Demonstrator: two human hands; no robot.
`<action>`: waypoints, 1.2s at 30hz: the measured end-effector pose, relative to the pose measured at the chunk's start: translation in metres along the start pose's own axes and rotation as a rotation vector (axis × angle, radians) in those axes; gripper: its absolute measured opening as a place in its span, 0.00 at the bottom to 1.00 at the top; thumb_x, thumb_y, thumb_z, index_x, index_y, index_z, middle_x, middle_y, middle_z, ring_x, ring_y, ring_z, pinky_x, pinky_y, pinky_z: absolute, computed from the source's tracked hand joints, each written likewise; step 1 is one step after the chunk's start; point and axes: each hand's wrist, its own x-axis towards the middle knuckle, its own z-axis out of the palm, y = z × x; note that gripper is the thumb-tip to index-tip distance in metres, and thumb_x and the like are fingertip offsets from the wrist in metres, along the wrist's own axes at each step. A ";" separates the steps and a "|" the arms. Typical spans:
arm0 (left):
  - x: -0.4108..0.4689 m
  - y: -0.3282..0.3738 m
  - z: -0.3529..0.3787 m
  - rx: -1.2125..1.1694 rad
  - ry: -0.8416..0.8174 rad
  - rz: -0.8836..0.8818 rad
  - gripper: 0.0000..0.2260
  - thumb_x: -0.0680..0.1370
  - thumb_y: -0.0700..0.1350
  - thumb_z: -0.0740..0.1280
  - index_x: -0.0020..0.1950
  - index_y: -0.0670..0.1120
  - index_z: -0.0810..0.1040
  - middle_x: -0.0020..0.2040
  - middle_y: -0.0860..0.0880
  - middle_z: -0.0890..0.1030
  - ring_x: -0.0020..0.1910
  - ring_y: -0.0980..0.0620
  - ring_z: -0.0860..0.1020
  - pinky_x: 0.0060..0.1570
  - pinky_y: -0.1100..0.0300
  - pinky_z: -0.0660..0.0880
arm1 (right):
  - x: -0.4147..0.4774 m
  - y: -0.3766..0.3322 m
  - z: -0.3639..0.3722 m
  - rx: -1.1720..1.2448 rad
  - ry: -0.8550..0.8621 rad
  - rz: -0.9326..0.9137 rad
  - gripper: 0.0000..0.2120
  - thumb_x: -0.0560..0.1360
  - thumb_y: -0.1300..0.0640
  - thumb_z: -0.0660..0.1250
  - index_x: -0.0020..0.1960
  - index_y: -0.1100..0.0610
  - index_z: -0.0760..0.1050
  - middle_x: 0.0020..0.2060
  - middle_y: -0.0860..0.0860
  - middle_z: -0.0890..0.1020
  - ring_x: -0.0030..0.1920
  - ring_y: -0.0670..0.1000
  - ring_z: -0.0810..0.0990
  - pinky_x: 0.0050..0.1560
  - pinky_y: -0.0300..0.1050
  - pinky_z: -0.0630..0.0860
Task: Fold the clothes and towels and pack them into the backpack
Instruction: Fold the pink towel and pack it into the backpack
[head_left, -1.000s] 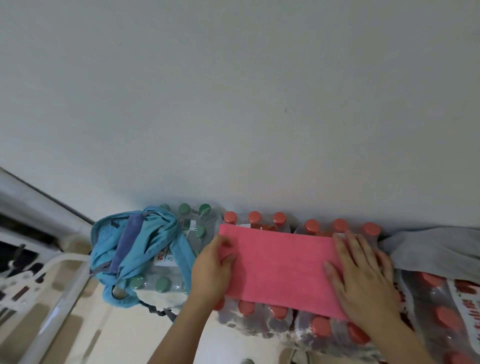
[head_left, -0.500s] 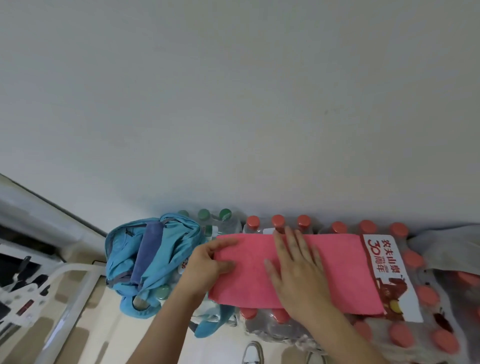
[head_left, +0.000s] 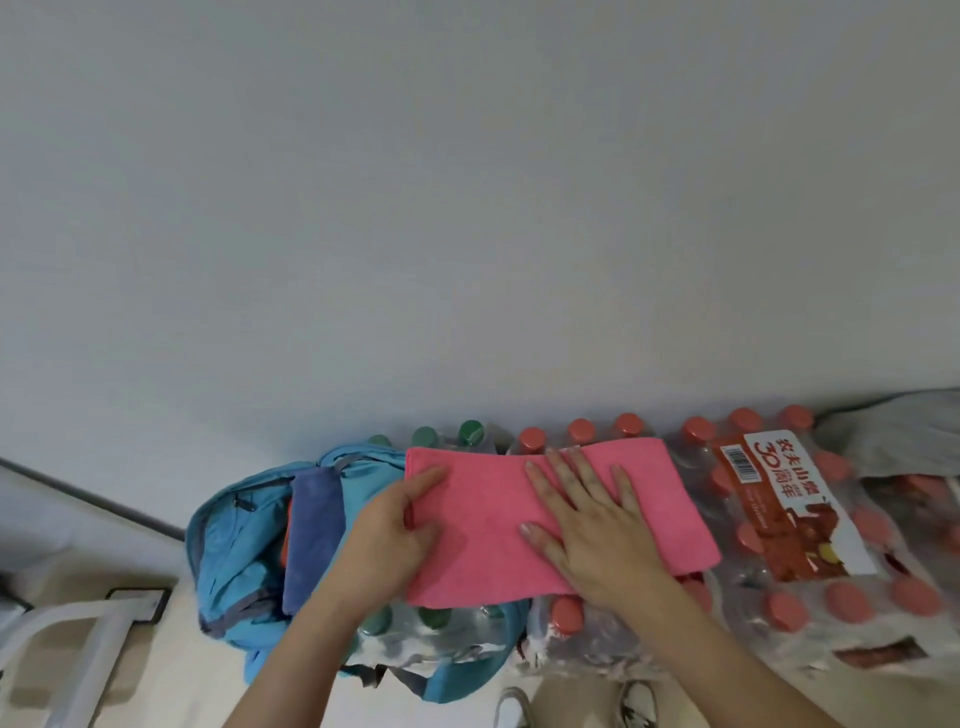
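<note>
A pink towel, folded into a rectangle, lies on top of shrink-wrapped packs of bottles. My left hand pinches its left edge, thumb on top. My right hand lies flat on the towel's middle with straight, spread fingers. A light blue backpack sits open to the left of the towel, resting against the bottle packs. A folded dark blue cloth stands inside its opening.
Red-capped bottle packs stretch to the right, and green-capped bottles stand behind the backpack. A grey cloth lies at the far right. A plain wall rises behind. A white metal frame stands lower left; shoes show below.
My right hand has slid from the towel's right end to its middle, and the towel now lies further left, its left edge next to the backpack. My left hand keeps hold of that edge.
</note>
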 end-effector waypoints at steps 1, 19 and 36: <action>0.000 0.000 -0.002 -0.007 0.006 0.005 0.27 0.74 0.33 0.63 0.70 0.54 0.70 0.62 0.51 0.74 0.54 0.51 0.75 0.54 0.60 0.72 | 0.000 0.001 0.001 0.011 0.003 -0.025 0.33 0.75 0.30 0.35 0.77 0.42 0.43 0.77 0.44 0.47 0.76 0.48 0.41 0.71 0.57 0.35; 0.016 0.061 0.026 -0.458 0.099 -0.131 0.25 0.68 0.42 0.72 0.65 0.46 0.74 0.50 0.49 0.81 0.46 0.55 0.81 0.51 0.59 0.78 | -0.038 -0.090 -0.056 0.451 0.226 0.086 0.44 0.70 0.49 0.71 0.77 0.58 0.51 0.72 0.50 0.66 0.68 0.48 0.69 0.62 0.48 0.71; 0.089 0.094 0.028 0.289 -0.402 0.545 0.07 0.70 0.42 0.75 0.45 0.47 0.80 0.46 0.52 0.80 0.47 0.53 0.76 0.52 0.58 0.72 | -0.047 -0.018 -0.041 1.210 0.410 0.530 0.14 0.76 0.63 0.66 0.60 0.51 0.77 0.52 0.41 0.80 0.51 0.36 0.78 0.56 0.36 0.75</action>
